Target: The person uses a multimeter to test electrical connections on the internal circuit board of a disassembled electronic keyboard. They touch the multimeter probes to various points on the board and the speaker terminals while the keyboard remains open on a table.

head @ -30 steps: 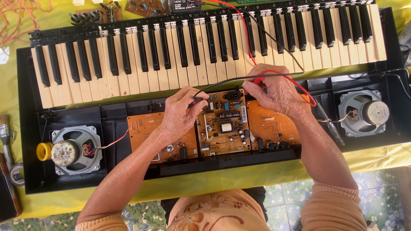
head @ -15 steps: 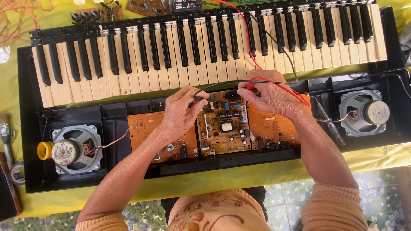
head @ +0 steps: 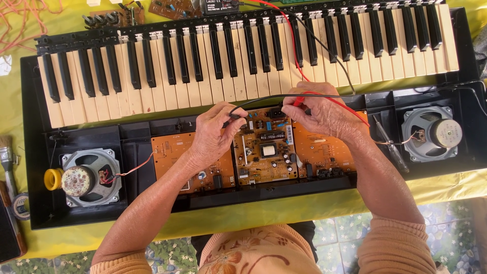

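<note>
An opened electronic keyboard [head: 30, 152] lies on a yellow cloth, keys [head: 203, 66] at the far side and its inner boards bare. My left hand [head: 215, 134] pinches a black test probe [head: 234, 115] over the left edge of the middle circuit board [head: 266, 155]. My right hand [head: 322, 111] grips a red test probe [head: 299, 100] with its tip at the top of that board. A black lead [head: 284, 96] and a red lead [head: 289, 40] run from the probes up over the keys.
Speakers sit at the left [head: 86, 177] and right [head: 431, 133] ends of the case. A screwdriver [head: 390, 144] lies beside the right orange board [head: 319, 149]. A brush [head: 7, 162] and tape roll [head: 20, 205] lie at the left; loose circuit boards [head: 172, 7] at the top.
Both hands stay over the middle board; the probe tips have shifted only slightly.
</note>
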